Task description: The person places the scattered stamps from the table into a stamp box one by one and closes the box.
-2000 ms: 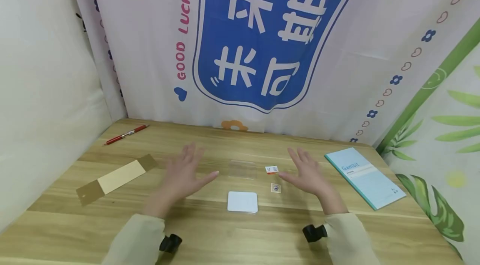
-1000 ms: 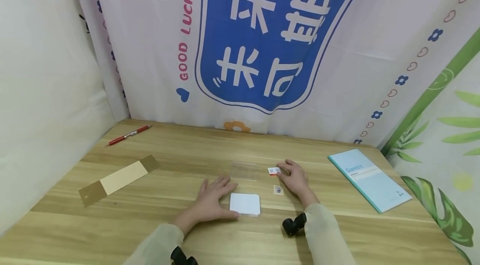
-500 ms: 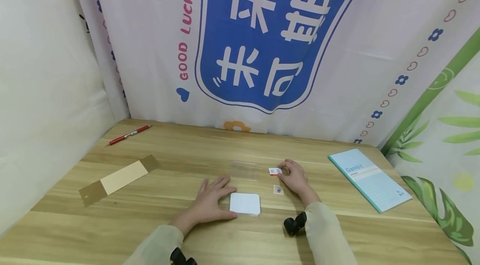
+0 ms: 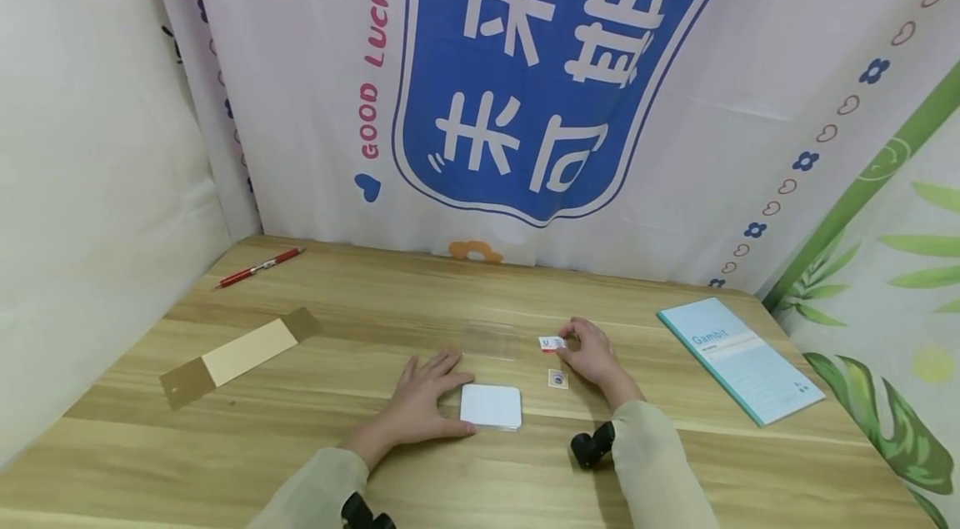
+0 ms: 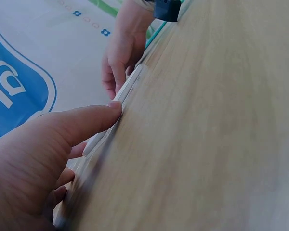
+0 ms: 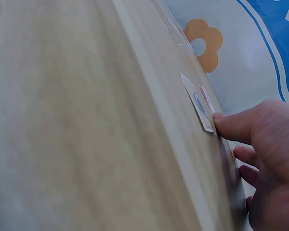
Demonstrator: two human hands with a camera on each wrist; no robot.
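My left hand (image 4: 424, 397) lies flat on the wooden table (image 4: 345, 462). Its thumb (image 5: 94, 119) rests against the left edge of a white rounded card (image 4: 491, 406). My right hand (image 4: 592, 357) has curled fingers at the right edge of a small red-and-white label (image 4: 551, 342). In the right wrist view the thumb (image 6: 233, 126) touches the corner of a label (image 6: 202, 108) that is lifted slightly off the wood. A small square sticker (image 4: 557, 379) lies just below the label. A clear plastic sheet (image 4: 491, 340) lies behind the card.
A teal booklet (image 4: 738, 361) lies at the right. A brown paper strip (image 4: 236, 356) lies at the left, with a red pen (image 4: 258, 268) in the far left corner. Printed cloth walls (image 4: 525, 96) close the table at the back and sides.
Two seconds ago both hands hovered open above the table. They have come down, the left onto the card's edge and the right to the label. In the last half second almost nothing moved.
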